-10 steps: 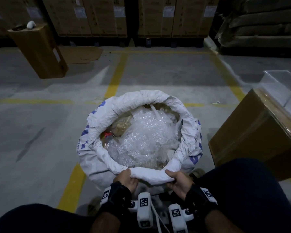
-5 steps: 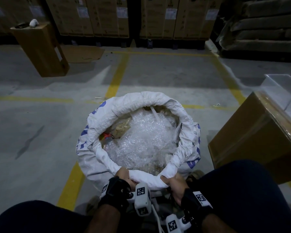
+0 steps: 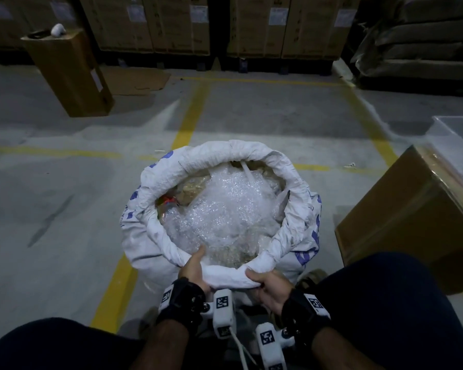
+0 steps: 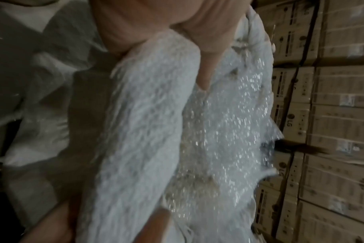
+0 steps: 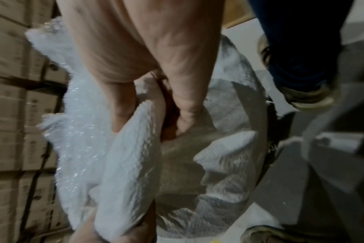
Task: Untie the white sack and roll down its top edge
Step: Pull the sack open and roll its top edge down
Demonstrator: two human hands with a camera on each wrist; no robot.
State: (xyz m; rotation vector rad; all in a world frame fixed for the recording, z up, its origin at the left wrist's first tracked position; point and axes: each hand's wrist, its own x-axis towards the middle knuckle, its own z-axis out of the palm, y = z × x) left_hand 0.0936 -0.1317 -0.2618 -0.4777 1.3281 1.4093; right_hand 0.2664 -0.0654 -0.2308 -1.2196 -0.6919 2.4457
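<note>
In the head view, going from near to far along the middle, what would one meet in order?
Hands gripping the near rolled rim: left hand, right hand → bubble wrap in the white sack → sack's far rim → yellow floor line → stacked cartons.

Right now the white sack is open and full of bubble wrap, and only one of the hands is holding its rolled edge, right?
Not quite. Both hands hold it: the head view shows the left hand and the right hand gripping the near rolled edge of the white sack. The rest is right: it is open and full of bubble wrap.
</note>
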